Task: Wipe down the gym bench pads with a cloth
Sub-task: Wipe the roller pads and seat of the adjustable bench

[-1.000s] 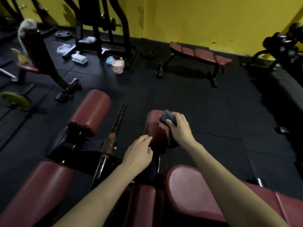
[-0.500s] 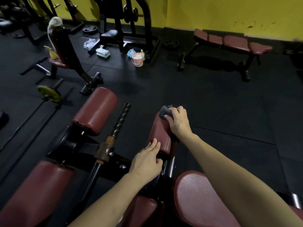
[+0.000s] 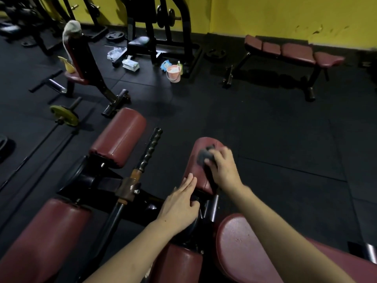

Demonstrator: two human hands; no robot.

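Right hand (image 3: 223,168) grip clamps cloth (image 3: 205,155) on pad (image 3: 201,160); left hand (image 3: 179,205) fingers straight, touching it.

right hand (image 3: 224,168) grips dark cloth (image 3: 204,156) on maroon roller pad (image 3: 199,172) | left hand (image 3: 179,207) fingers (image 3: 188,181) touch pad's near end

Roller pad (image 3: 201,160) under the right hand (image 3: 225,170): maroon vinyl, slight sheen, stitched seam. Cloth (image 3: 205,156) dark grey, matt, soft. Handle (image 3: 150,149) left of hands: ribbed black rubber grip, rusty metal collar. Floor (image 3: 275,139): matt black rubber tiles.
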